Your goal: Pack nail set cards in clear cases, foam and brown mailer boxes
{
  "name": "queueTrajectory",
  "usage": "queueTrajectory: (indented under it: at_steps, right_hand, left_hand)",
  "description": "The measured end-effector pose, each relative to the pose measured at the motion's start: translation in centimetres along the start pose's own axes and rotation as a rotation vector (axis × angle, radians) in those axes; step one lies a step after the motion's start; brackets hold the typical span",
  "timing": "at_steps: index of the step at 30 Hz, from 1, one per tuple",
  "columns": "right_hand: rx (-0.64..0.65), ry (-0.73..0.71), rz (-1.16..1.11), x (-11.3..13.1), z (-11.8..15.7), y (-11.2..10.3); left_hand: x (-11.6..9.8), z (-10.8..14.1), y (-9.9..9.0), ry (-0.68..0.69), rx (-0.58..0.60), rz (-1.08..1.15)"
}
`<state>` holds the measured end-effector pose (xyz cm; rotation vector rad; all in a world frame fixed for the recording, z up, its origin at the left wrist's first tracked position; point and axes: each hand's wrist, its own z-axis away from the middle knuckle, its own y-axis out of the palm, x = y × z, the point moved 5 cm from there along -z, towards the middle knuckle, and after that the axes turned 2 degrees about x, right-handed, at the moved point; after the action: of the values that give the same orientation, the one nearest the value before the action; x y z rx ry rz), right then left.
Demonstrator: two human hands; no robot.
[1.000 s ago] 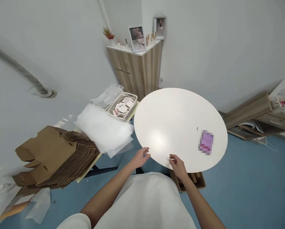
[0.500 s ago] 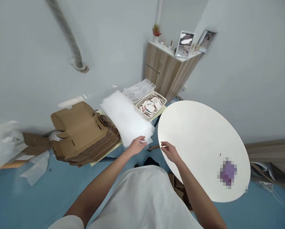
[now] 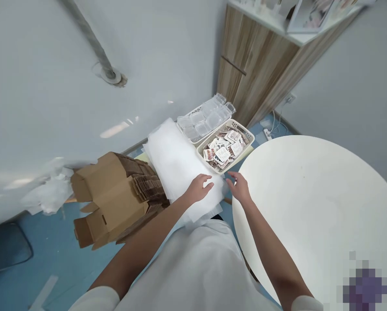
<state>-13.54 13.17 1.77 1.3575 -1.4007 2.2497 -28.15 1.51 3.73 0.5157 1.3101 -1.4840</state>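
1. Lying below the left hand [image 3: 198,189]: 1 stack of thin white translucent sheets [image 3: 177,153], edges uneven.
2. Left hand: over the near part of the stack, thumb spread from loosely curved fingers; cannot tell whether they touch the sheets.
3. Right hand [image 3: 239,188]: beside the stack's near right corner, close to the round table's edge; thumb and fingers spread, gently bent, fingertips pointing left.
4. Lattice plastic basket [image 3: 250,136], cream: just beyond both hands; filled with loose printed cards [image 3: 223,153].
5. Second basket [image 3: 194,111]: alongside the first, on its far left side, heaped with clear plastic boxes [image 3: 208,117].
6. Flattened cardboard boxes [image 3: 107,185], brown: 1 pile, left of the sheets.
7. Round table [image 3: 310,181], white: at right, bearing 1 pixelated purple item [image 3: 365,285].
8. Wood-grain cabinet [image 3: 258,56], white-topped: behind the baskets.
9. Power strip [image 3: 267,134], white: on the floor [image 3: 47,250], near the cabinet.
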Motion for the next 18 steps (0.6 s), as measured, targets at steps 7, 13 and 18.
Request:
queueTrajectory:
  at_steps: [7, 13, 18]
  right_hand:
    - [-0.072, -0.073, 0.387, -0.2, -7.3, -0.1]
    - [0.024, -0.023, 0.469, -1.2, -9.9, 1.4]
    - [0.018, 0.024, 0.450, -1.3, -9.7, 2.4]
  left_hand:
    - [-0.3, -9.6, 1.0, -0.059, -0.017, 0.110]
    - [0.1, -13.1, 1.5, -0.046, -0.011, 0.097]
    - [1.1, -13.5, 1.8, -0.058, 0.016, 0.092]
